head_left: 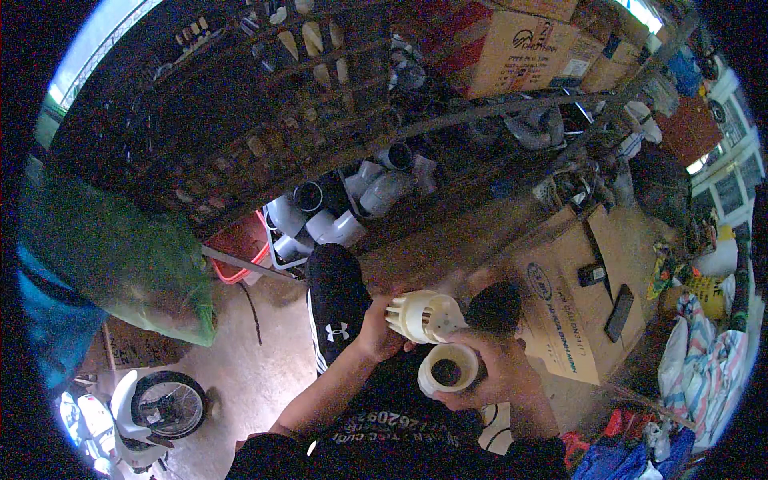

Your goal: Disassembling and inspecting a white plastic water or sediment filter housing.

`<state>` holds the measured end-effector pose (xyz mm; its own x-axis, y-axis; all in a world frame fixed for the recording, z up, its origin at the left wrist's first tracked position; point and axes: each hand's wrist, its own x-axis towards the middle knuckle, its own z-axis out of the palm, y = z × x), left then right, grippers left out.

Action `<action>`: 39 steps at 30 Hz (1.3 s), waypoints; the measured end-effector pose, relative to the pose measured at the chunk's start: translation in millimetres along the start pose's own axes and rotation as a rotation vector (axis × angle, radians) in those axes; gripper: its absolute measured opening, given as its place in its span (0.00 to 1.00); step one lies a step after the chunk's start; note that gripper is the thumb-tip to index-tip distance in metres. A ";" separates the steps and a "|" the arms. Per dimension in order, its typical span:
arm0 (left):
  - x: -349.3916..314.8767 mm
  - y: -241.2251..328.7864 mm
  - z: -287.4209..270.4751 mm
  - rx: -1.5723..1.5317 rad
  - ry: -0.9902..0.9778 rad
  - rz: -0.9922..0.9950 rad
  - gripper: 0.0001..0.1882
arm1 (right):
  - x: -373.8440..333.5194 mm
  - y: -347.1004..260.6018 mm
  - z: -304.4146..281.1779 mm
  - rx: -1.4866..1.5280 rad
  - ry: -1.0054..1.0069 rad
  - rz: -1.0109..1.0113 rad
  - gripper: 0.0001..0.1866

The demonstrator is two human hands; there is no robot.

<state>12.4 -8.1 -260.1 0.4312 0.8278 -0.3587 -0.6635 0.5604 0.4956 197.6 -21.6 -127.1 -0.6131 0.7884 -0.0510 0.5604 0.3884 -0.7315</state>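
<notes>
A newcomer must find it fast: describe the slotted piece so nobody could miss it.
Start at the big cardboard box on the right and go left to the person's left hand. It grips the slotted piece, seen just above the cream ring in the right hand. Slots through its side set it apart; the ring shows one round opening instead.

A cream, slotted plastic fitting [418, 315] is held sideways with its prongs pointed left, just beyond a hollow cream plastic collar [466, 358] whose round opening is turned upward.
</notes>
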 end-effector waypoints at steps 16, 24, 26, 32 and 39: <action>1.3 -7.1 -10.7 -0.043 0.080 0.013 0.28 | 2.1 11.9 -8.9 0.051 -0.195 -0.060 0.49; -4.1 -7.5 5.1 0.040 0.118 0.079 0.26 | -7.0 13.9 8.8 0.353 -0.043 0.056 0.46; 0.6 -10.5 -0.1 -0.112 0.096 0.065 0.24 | -4.1 6.5 11.3 0.356 -0.009 0.058 0.46; 2.8 -10.3 -9.1 -0.033 0.132 0.379 0.19 | -3.0 10.1 21.6 0.400 0.007 -0.003 0.46; 5.7 -13.7 -17.4 -0.027 0.106 0.388 0.21 | -2.3 14.2 22.9 0.535 -0.075 -0.034 0.46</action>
<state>13.3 -11.5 -282.6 0.0811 0.9698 -0.2298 -0.7808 0.2052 0.5901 194.2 -28.9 -153.0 -0.6750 0.7357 -0.0556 0.1899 0.1004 -0.9766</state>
